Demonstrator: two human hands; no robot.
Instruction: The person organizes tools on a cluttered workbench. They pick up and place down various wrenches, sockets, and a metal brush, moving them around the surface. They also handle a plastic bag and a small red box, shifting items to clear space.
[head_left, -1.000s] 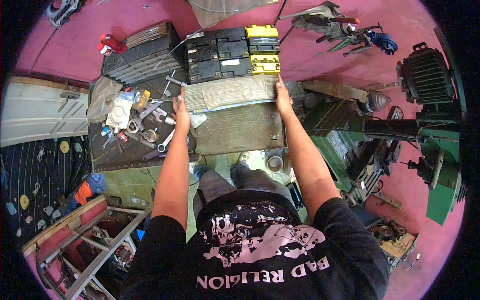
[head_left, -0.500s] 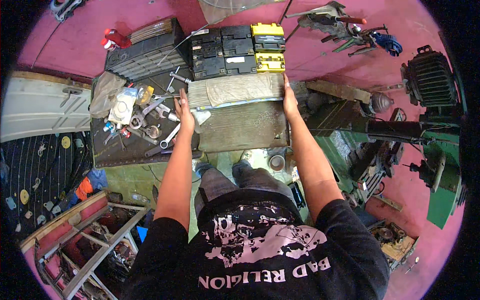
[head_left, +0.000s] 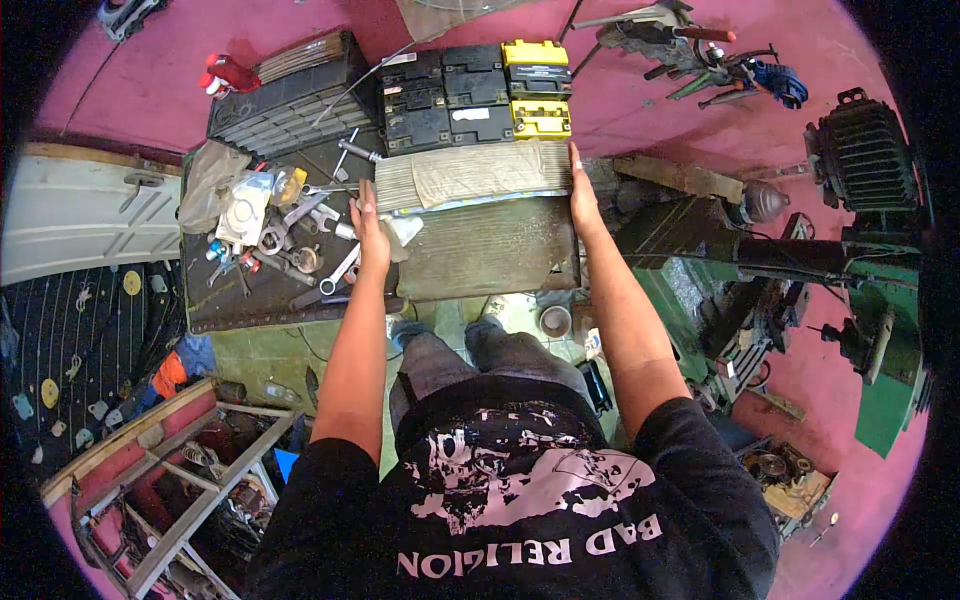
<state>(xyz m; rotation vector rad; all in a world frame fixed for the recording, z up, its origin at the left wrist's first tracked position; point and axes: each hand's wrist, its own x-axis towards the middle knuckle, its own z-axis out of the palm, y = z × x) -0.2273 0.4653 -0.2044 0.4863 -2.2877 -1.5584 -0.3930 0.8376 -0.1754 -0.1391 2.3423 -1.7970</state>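
Observation:
A long, pale grey stack of ribbed or layered sheets [head_left: 465, 180] lies crosswise in front of me, with a thin blue-and-yellow edge under its near side. At its left end is my left hand [head_left: 371, 232], fingers stretched out and flat along the side. My right hand [head_left: 584, 195] is laid straight against the right end, fingers extended too. Neither hand's fingers wrap round the stack. Nearer to me lies a brown ribbed board or panel [head_left: 490, 250]. A white scrap [head_left: 402, 236] sticks out beside my left hand.
Black batteries [head_left: 478, 90] and yellow-topped ones [head_left: 540, 118] stand behind the stack. Wrenches [head_left: 340, 272] and loose metal parts crowd the left of the dark tabletop [head_left: 225, 312], near a black crate [head_left: 290, 110] and a red bottle [head_left: 232, 74]. Green machinery [head_left: 880, 370] stands at right.
My hands stay at the two ends of the stack. The right hand sits very slightly higher and further right; otherwise the scene looks the same.

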